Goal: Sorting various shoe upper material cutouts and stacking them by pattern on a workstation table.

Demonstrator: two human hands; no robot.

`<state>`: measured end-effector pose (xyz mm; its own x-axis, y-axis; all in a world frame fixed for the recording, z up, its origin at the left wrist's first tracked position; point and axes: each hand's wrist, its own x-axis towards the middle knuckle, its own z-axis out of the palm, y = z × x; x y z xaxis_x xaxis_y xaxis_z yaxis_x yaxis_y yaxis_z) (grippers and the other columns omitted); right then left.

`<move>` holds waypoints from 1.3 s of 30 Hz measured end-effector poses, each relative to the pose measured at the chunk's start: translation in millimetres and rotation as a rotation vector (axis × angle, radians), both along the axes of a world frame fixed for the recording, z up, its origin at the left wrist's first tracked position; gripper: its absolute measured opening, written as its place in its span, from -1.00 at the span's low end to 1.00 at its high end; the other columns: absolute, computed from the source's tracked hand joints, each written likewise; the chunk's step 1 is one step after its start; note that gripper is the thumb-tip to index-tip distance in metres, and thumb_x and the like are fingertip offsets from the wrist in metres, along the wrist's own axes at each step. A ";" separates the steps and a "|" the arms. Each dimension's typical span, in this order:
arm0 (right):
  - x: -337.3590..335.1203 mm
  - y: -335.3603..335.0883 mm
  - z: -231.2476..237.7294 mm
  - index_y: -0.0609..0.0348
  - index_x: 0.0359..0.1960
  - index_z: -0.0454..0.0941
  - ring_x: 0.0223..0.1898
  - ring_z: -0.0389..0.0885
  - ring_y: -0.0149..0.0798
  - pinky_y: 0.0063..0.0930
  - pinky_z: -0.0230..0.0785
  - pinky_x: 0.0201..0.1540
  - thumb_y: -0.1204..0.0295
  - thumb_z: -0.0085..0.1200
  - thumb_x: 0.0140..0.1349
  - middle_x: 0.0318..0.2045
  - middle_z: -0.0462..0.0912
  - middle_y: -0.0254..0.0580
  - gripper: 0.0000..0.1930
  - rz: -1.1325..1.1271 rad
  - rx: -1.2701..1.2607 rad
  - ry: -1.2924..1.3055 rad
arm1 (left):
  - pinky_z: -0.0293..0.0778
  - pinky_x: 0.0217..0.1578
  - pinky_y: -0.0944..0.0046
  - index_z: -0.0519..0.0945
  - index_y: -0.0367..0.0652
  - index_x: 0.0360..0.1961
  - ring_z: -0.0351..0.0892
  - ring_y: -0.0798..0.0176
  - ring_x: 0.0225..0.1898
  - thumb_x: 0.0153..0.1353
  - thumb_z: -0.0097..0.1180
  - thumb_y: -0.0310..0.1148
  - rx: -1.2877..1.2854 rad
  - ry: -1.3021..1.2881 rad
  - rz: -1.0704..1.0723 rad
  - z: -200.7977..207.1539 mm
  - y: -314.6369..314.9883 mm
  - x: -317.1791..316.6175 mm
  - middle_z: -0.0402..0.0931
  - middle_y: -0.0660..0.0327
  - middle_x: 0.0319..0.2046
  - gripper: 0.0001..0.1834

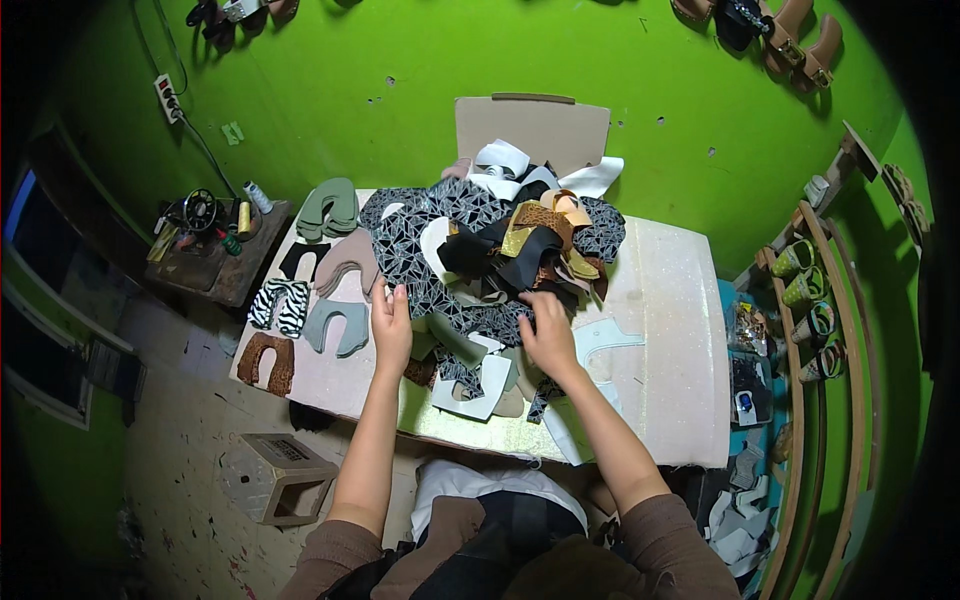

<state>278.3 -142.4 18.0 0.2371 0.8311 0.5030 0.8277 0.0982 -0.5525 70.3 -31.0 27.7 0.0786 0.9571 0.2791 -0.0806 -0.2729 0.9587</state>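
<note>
A heap of cut material pieces covers the middle of the table. A black and grey geometric-patterned sheet (407, 258) spreads across its left side, and black scraps (532, 262) with gold and brown pieces lie on top. My left hand (392, 322) is raised at the left edge of the patterned sheet, fingers up and apart, with nothing seen in it. On the heap's near right side, my right hand (546, 335) has loosely bent, parted fingers beside the scraps; any touch is unclear. Between my hands lie an olive-green piece (455, 340) and a white cut-out (482, 393).
U-shaped pieces line the table's left: green (328, 210), pink (347, 264), zebra-striped (279, 307), grey-blue (337, 328) and leopard-patterned (266, 363). A sewing machine (200, 212) stands beyond. On the floor sits a cardboard box (277, 478); a wooden shoe rack (800, 390) leans at right.
</note>
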 end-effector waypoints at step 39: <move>-91.5 141.1 104.4 0.28 -0.25 0.44 -0.29 0.36 -0.55 -0.65 0.22 -0.19 0.45 -0.04 0.19 -0.37 0.47 -0.43 -0.84 0.401 0.182 0.775 | 0.44 -0.08 0.21 0.08 -0.14 0.16 0.49 0.14 -0.12 0.32 -0.40 -0.32 -0.541 -0.500 -0.514 12.1 114.1 -109.6 0.42 0.01 -0.11 -0.61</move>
